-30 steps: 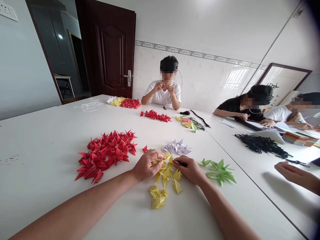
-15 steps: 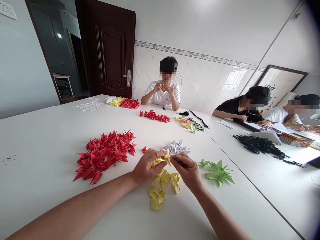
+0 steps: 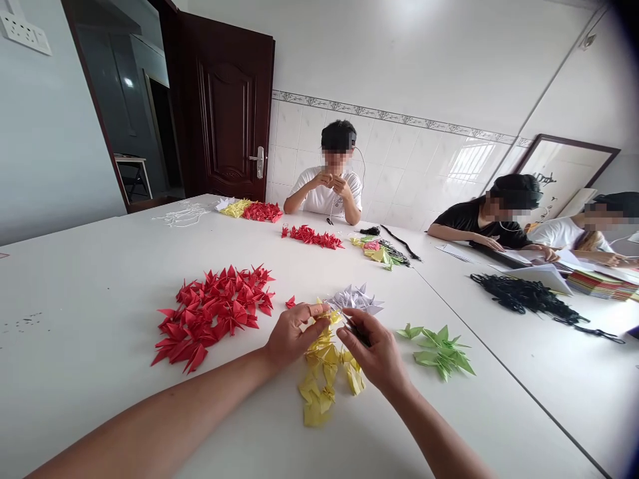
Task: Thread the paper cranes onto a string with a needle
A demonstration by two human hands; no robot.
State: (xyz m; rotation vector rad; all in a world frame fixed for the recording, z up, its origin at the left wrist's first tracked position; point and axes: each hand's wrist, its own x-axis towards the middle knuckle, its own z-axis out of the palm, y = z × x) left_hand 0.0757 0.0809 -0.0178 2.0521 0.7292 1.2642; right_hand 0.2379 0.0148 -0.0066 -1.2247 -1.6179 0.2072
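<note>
So the wide stretch of white table point(image 3: 239, 432) here is on the near side and out left past the forearm, while up front it's tight: red paper cranes point(image 3: 234, 309) heaped off the left hand point(image 3: 294, 339), pale lilac cranes point(image 3: 354, 299) just beyond the fingertips, and green cranes point(image 3: 442, 352) off to the right, near a dark seam point(image 3: 499, 361) that cuts diagonally across the top. One lone red crane point(image 3: 290, 303) sits just past the left knuckles. The left thumb and forefinger are pinched on a yellow paper crane point(image 3: 333, 315), mostly hidden by the fingers, and the right hand point(image 3: 377, 349) is curled round a slim dark tool point(image 3: 359, 331) with its tip right by that crane; can't tell if they're touching. A loose pile of yellow cranes point(image 3: 329, 362) lies right underneath, between the wrists. Further over there's a tangle of black cords point(image 3: 524, 293) and a stack of booklets point(image 3: 599, 285). Someone in a white shirt point(image 3: 319, 197) sits across the table, two more people are at the right, and behind it all there's a tiled wall point(image 3: 389, 153) and a dark red-brown door point(image 3: 232, 126) standing open.
</note>
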